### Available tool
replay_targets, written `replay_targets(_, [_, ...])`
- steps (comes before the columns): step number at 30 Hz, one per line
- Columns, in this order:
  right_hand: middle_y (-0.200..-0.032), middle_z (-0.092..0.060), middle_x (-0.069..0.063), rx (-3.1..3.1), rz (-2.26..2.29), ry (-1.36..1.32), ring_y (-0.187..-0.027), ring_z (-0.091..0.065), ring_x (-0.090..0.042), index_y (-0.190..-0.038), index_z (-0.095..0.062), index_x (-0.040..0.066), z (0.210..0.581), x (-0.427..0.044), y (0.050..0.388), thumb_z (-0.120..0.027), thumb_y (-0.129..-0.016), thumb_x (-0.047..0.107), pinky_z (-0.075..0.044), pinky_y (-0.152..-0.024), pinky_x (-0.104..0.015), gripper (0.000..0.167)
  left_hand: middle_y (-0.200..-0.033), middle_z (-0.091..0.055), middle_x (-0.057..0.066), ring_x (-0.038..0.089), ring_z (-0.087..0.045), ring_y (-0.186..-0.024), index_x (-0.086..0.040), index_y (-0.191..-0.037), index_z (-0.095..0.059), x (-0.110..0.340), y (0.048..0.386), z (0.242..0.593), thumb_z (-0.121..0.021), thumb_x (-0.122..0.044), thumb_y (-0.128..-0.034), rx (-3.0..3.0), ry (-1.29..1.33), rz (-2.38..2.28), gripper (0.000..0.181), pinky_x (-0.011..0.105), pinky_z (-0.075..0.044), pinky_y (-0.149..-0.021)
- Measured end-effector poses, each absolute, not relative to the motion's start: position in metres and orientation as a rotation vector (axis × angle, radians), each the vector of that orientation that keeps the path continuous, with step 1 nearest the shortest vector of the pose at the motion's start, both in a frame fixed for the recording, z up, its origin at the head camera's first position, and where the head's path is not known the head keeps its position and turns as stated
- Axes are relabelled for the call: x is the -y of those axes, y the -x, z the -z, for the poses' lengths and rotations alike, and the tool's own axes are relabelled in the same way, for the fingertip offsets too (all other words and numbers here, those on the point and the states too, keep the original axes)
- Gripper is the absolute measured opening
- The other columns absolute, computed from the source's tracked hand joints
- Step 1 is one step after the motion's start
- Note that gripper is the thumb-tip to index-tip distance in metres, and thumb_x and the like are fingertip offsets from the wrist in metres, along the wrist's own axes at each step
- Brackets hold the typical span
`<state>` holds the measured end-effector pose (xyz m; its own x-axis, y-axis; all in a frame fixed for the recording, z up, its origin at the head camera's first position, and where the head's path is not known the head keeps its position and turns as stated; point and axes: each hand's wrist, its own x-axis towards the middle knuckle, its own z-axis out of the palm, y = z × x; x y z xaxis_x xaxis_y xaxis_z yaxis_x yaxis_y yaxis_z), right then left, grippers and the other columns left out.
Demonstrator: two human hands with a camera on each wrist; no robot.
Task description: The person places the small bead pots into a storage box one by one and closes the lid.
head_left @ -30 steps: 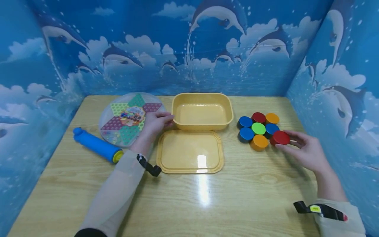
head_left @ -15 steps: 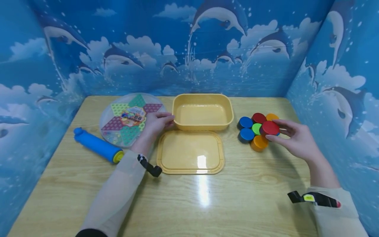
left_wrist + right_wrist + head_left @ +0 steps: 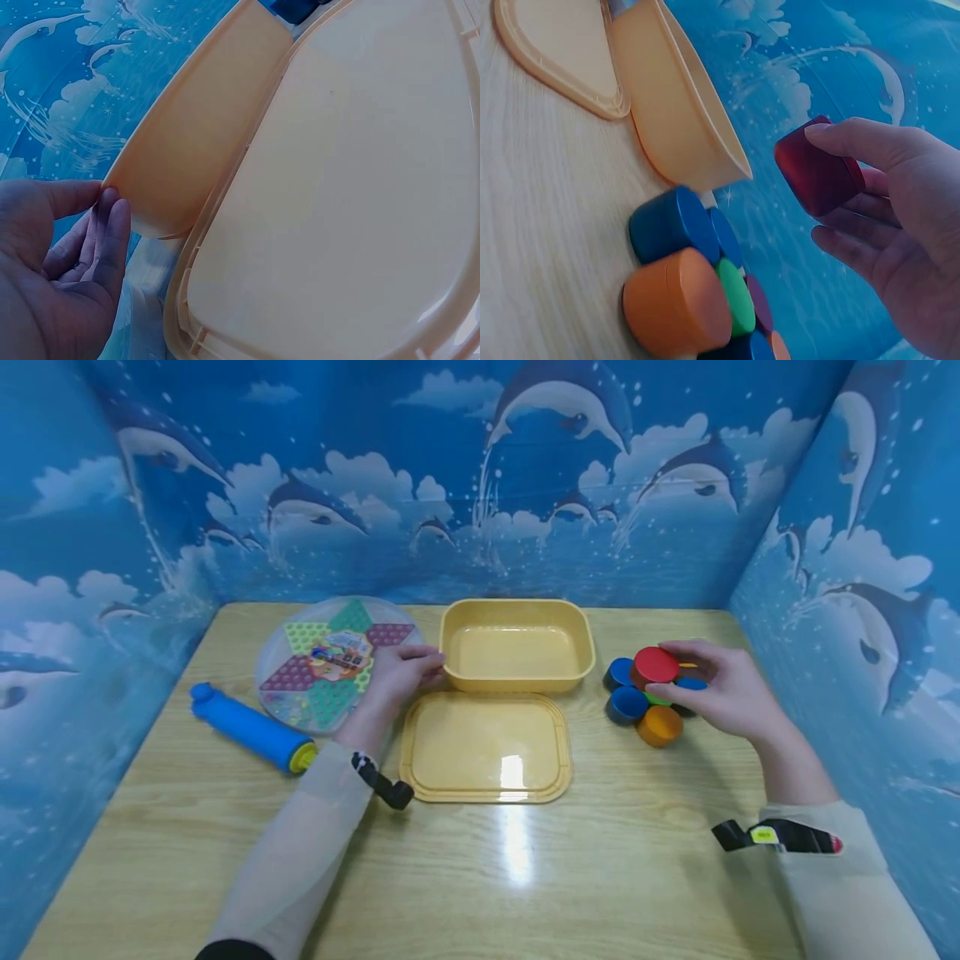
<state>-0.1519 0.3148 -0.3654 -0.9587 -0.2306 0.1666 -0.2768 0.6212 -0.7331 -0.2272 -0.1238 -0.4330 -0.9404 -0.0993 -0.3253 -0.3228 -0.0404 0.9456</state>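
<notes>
My right hand [image 3: 731,685] holds a red round tub [image 3: 656,666] between thumb and fingers. In the right wrist view that red tub [image 3: 817,166] is off the table, above the other tubs. Below it stand blue tubs [image 3: 627,704], an orange tub [image 3: 660,727] and a green tub [image 3: 736,298], partly hidden by the hand and the held tub. My left hand [image 3: 401,677] pinches the left corner of the rim of a yellow plastic box [image 3: 517,683]; the left wrist view shows thumb and fingertips at that rim [image 3: 120,161].
The box's flat yellow lid [image 3: 486,747] lies in front of it. At left are a round game board [image 3: 330,697] under clear plastic, partly beneath the left forearm, and a blue cylinder [image 3: 247,727] with a yellow end. Dolphin-print sheets [image 3: 360,560] wall the back and sides.
My right hand has lifted the red tub from the right edge of the group and carried it left and away from me over the others. The left hand stays at the box.
</notes>
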Motion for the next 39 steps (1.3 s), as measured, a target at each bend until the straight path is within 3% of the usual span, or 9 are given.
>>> replay_targets(4, [-0.136, -0.065, -0.018, 2.789, -1.306, -0.456, -0.106, -0.066, -0.002, -0.143, -0.063, 0.0, 0.361, -0.302, 0.161, -0.087, -0.09, 0.009, -0.056, -0.085, -0.009, 0.058, -0.093, -0.072, 0.015, 0.014, -0.073, -0.074, 0.011, -0.122, -0.071, 0.125, 0.227, 0.432, -0.078, -0.001, -0.0964, -2.039, 0.46, -2.126, 0.029, 0.029, -0.067, -0.079])
replay_targets(9, [-0.136, -0.066, -0.016, 2.828, -1.322, -0.459, -0.112, -0.07, -0.025, -0.143, -0.063, 0.002, 0.356, -0.281, 0.172, -0.087, -0.091, 0.014, -0.056, -0.085, -0.01, 0.059, -0.095, -0.071, 0.016, 0.014, -0.073, -0.075, 0.011, -0.121, -0.072, 0.125, 0.226, 0.431, -0.078, -0.001, -0.0964, -2.035, 0.471, -2.123, 0.028, 0.029, -0.067, -0.078])
replay_targets(13, [-0.139, -0.064, -0.016, 2.847, -1.343, -0.488, -0.121, -0.065, -0.034, -0.144, -0.061, 0.002, 0.356, -0.266, 0.182, -0.087, -0.091, 0.017, -0.055, -0.088, -0.01, 0.061, -0.095, -0.071, 0.016, 0.014, -0.073, -0.074, 0.011, -0.121, -0.071, 0.125, 0.226, 0.432, -0.078, 0.0, -0.0961, -2.027, 0.478, -2.135, 0.028, 0.029, -0.067, -0.078])
replay_targets(16, [-0.14, -0.064, -0.014, 2.839, -1.36, -0.528, -0.125, -0.062, -0.031, -0.144, -0.062, 0.003, 0.356, -0.257, 0.189, -0.087, -0.092, 0.018, -0.058, -0.096, -0.019, 0.061, -0.096, -0.07, 0.016, 0.014, -0.073, -0.074, 0.012, -0.122, -0.071, 0.125, 0.226, 0.432, -0.078, 0.001, -0.0959, -2.011, 0.476, -2.146, 0.029, 0.03, -0.067, -0.079])
replay_targets(19, [-0.139, -0.064, -0.013, 2.811, -1.383, -0.577, -0.125, -0.062, -0.029, -0.143, -0.063, 0.003, 0.356, -0.247, 0.195, -0.087, -0.092, 0.017, -0.058, -0.105, -0.036, 0.059, -0.097, -0.07, 0.016, 0.014, -0.073, -0.075, 0.011, -0.122, -0.071, 0.125, 0.226, 0.431, -0.077, 0.001, -0.096, -2.005, 0.469, -2.147, 0.028, 0.03, -0.067, -0.081])
replay_targets(23, [-0.139, -0.064, -0.013, 2.802, -1.422, -0.594, -0.124, -0.062, -0.029, -0.144, -0.062, 0.002, 0.355, -0.235, 0.204, -0.087, -0.092, 0.017, -0.054, -0.108, -0.051, 0.059, -0.098, -0.07, 0.017, 0.014, -0.073, -0.075, 0.011, -0.121, -0.071, 0.125, 0.226, 0.43, -0.077, 0.0, -0.0959, -2.006, 0.466, -2.144, 0.028, 0.03, -0.067, -0.08])
replay_targets(33, [-0.138, -0.063, -0.016, 2.798, -1.514, -0.659, -0.124, -0.062, -0.031, -0.146, -0.059, -0.001, 0.358, -0.209, 0.23, -0.086, -0.092, 0.014, -0.055, -0.106, -0.057, 0.062, -0.102, -0.071, 0.018, 0.014, -0.073, -0.072, 0.01, -0.12, -0.072, 0.123, 0.226, 0.431, -0.078, 0.0, -0.0955, -2.024, 0.475, -2.141, 0.027, 0.029, -0.067, -0.079])
replay_targets(39, [-0.137, -0.064, -0.015, 2.792, -1.578, -0.699, -0.123, -0.062, -0.03, -0.145, -0.061, 0.001, 0.361, -0.192, 0.249, -0.086, -0.092, 0.013, -0.058, -0.104, -0.047, 0.06, -0.107, -0.071, 0.02, 0.015, -0.074, -0.073, 0.01, -0.12, -0.072, 0.122, 0.225, 0.431, -0.078, 0.0, -0.0955, -2.026, 0.477, -2.143, 0.027, 0.029, -0.067, -0.079])
